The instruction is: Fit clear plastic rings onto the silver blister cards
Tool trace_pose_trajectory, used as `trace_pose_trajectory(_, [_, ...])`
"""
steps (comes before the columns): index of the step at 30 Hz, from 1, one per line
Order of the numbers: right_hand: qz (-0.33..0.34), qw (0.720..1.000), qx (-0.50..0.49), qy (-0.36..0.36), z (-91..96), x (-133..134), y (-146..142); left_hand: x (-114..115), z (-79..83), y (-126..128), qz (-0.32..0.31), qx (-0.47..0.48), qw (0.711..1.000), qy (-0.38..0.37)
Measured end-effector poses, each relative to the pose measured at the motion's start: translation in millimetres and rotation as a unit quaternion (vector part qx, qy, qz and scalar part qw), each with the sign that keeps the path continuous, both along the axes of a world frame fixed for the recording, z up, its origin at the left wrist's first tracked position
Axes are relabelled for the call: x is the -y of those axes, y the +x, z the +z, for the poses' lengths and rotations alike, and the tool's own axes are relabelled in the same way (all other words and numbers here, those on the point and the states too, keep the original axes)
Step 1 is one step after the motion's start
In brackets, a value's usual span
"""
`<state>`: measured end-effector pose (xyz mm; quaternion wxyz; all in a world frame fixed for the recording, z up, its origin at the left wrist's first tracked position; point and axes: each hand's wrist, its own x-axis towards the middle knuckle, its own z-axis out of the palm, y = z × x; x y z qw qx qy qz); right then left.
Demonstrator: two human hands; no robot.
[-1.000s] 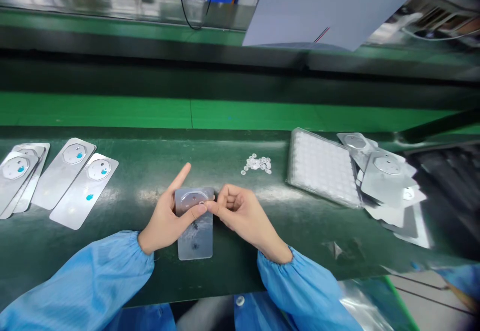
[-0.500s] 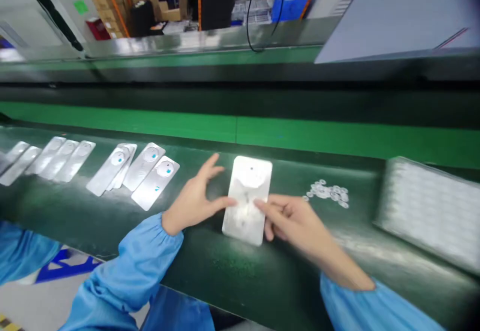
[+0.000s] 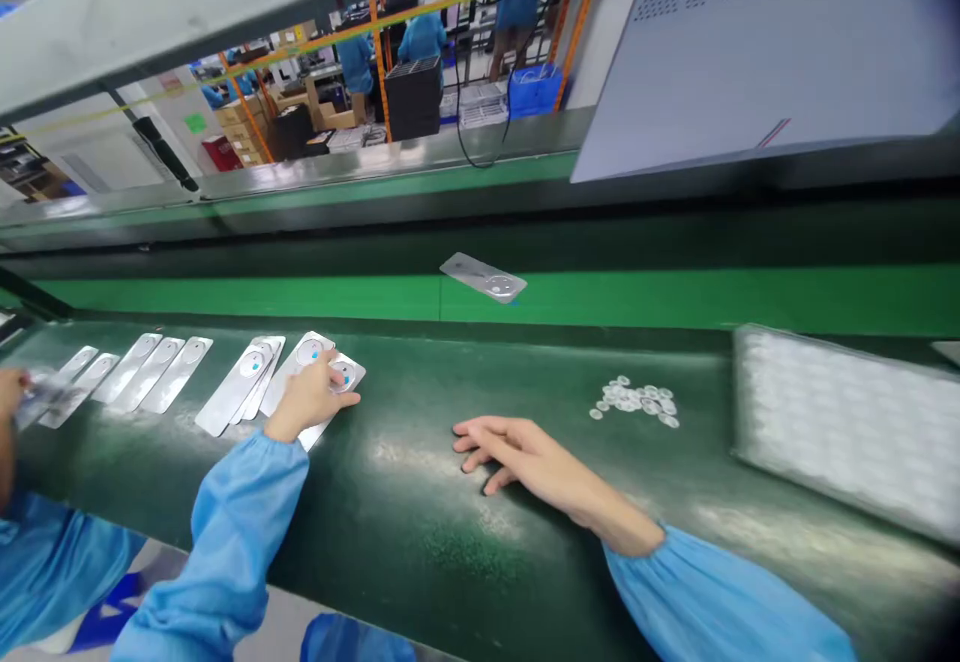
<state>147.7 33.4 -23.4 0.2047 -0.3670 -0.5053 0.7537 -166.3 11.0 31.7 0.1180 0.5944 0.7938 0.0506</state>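
Note:
My left hand (image 3: 311, 397) is over the rightmost flat silvery pieces, its thumb apart from the curled fingers. Fingertips lie on or just above a long silvery piece (image 3: 346, 372) with a round window and blue spots; whether they touch it, I cannot tell. Beside it is a similar piece (image 3: 310, 350), partly behind the hand. My right hand (image 3: 517, 452) hovers low over the dark green table (image 3: 405, 532), fingers spread and holding nothing. A single silvery piece (image 3: 480, 275) lies at an angle on the bright green strip beyond the table.
Small clear rings (image 3: 637, 398) lie in a loose heap right of my right hand. A tray of whitish rounded parts (image 3: 847, 432) stands at far right. More silvery pieces (image 3: 176, 374) line the left side, where a co-worker's hand (image 3: 10, 392) works. A white sheet (image 3: 750, 62) hangs above.
The silvery piece that was between both hands now lies on the green strip. My left hand has moved left to the row of pieces; my right hand has opened. The view has tilted up.

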Motion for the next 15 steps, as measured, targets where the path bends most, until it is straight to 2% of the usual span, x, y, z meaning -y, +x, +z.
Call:
trace_pose_trajectory(4, [-0.005,0.999,-0.028,0.023,-8.3,4,2,-1,-1.0,7,-0.024,-0.042,0.999,0.017])
trace_pose_trajectory(10, [-0.017,0.998,-0.049,0.040,-7.3,4,2,33,-16.6,42,-0.030,-0.082,0.996,0.023])
trace_pose_trajectory(12, [-0.016,0.997,-0.049,0.063,-7.5,7,1,35,-14.6,42,-0.014,-0.065,0.997,0.030])
trace_pose_trajectory(15, [-0.021,0.994,-0.053,0.094,-8.3,12,-3,22,-3.4,35,0.018,0.054,0.997,0.054])
